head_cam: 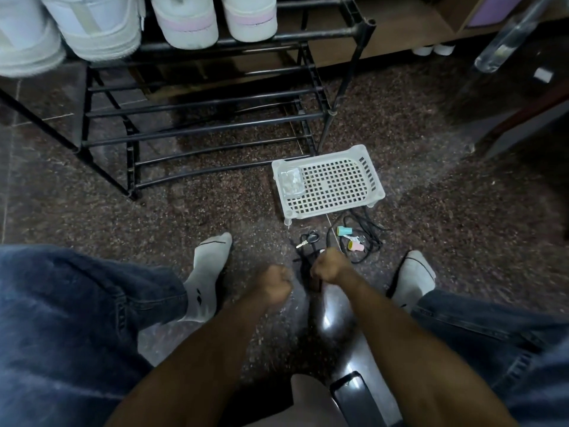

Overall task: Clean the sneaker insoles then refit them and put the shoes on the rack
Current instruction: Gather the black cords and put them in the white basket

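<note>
Several white sneakers stand on the top tier of the black metal shoe rack at the upper left; two of them have pink trim. No insole shows. My left hand is a closed fist low over the floor, with nothing visible in it. Just to its right, my right hand is closed around a black lace that trails across the floor between the two hands. Both hands are blurred.
A white perforated plastic basket with a small clear box sits on the speckled floor. Scissors, tangled black cord and small teal and pink pieces lie nearby. A glossy black object lies under my right forearm, and my socked feet are on either side.
</note>
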Motion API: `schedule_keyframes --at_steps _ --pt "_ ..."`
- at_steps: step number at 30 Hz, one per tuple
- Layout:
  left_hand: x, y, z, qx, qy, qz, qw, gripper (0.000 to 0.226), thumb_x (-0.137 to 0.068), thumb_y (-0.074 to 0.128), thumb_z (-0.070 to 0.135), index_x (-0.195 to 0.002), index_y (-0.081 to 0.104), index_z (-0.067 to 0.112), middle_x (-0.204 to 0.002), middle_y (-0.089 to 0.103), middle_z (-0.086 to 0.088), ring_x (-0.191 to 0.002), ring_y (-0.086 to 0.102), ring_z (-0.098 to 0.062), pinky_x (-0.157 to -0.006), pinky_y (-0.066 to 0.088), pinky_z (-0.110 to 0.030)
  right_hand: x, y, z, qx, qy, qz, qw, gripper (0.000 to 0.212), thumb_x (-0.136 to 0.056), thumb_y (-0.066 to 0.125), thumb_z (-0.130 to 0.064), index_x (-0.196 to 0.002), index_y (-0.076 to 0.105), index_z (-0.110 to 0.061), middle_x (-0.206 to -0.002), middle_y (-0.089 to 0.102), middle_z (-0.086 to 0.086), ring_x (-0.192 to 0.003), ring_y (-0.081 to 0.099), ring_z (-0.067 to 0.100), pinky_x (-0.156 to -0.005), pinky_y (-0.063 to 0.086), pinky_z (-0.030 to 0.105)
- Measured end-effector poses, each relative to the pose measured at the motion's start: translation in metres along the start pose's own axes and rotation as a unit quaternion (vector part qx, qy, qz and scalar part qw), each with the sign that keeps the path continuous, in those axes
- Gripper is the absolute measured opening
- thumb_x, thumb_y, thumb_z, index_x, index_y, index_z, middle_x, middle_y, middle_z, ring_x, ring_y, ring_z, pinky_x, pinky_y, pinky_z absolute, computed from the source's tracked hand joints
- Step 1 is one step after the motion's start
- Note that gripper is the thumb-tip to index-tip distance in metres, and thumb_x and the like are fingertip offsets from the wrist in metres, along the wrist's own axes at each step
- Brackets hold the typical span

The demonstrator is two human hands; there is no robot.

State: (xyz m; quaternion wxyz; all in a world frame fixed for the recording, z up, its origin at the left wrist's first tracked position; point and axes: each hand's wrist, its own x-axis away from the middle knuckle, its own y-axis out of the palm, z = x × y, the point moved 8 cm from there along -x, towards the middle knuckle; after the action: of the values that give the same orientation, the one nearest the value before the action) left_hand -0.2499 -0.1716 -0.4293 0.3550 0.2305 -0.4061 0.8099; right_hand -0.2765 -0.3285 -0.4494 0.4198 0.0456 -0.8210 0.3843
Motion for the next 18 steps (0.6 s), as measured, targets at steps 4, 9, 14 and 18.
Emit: schedule_keyframes --at_steps 4,9,14,18 --pt "-0.003 -0.013 0.043 0.092 0.057 0.017 0.994 0.036 -0.086 0.057 0.0 -0.12 0.062 0.011 -0.106 0.067 -0.009 -0.095 0.059 -0.02 -0.085 0.047 -0.027 0.021 -0.043 -0.043 0.006 -0.075 -0.118 0.99 0.012 -0.068 0.068 0.004 -0.073 0.077 -0.003 -0.081 0.07 0.026 -0.067 0.06 0.028 -0.062 0.05 0.033" --pt "0.005 -0.019 0.095 0.209 0.149 -0.021 0.966 0.021 -0.085 0.066 -0.003 -0.101 0.066 0.011 -0.095 0.066 -0.008 -0.088 0.058 -0.016 -0.085 0.047 -0.029 0.06 -0.1 -0.086 -0.021 -0.124 -0.129 0.984 0.03 -0.076 0.059 0.016 -0.068 0.068 -0.011 -0.053 0.065 0.001 -0.045 0.059 0.009 -0.051 0.049 0.023" --pt "0.008 -0.024 0.108 0.25 0.133 -0.02 0.959 0.021 -0.093 0.054 -0.006 -0.081 0.065 0.007 -0.055 0.064 0.014 -0.054 0.059 0.005 -0.062 0.046 -0.009 0.086 -0.174 -0.106 -0.066 -0.153 -0.021 0.986 0.026 -0.082 0.057 0.011 -0.076 0.067 -0.012 -0.057 0.062 0.0 -0.045 0.053 0.01 -0.05 0.046 0.027" --pt "0.01 -0.034 0.103 0.224 0.123 -0.021 0.967 0.019 -0.096 0.051 0.001 -0.086 0.066 0.007 -0.067 0.066 0.007 -0.068 0.064 -0.005 -0.079 0.05 -0.026 0.116 -0.239 -0.119 -0.144 -0.203 0.097 0.964 0.016 -0.084 0.061 0.01 -0.084 0.065 -0.005 -0.07 0.062 0.003 -0.052 0.052 0.007 -0.044 0.044 0.02"
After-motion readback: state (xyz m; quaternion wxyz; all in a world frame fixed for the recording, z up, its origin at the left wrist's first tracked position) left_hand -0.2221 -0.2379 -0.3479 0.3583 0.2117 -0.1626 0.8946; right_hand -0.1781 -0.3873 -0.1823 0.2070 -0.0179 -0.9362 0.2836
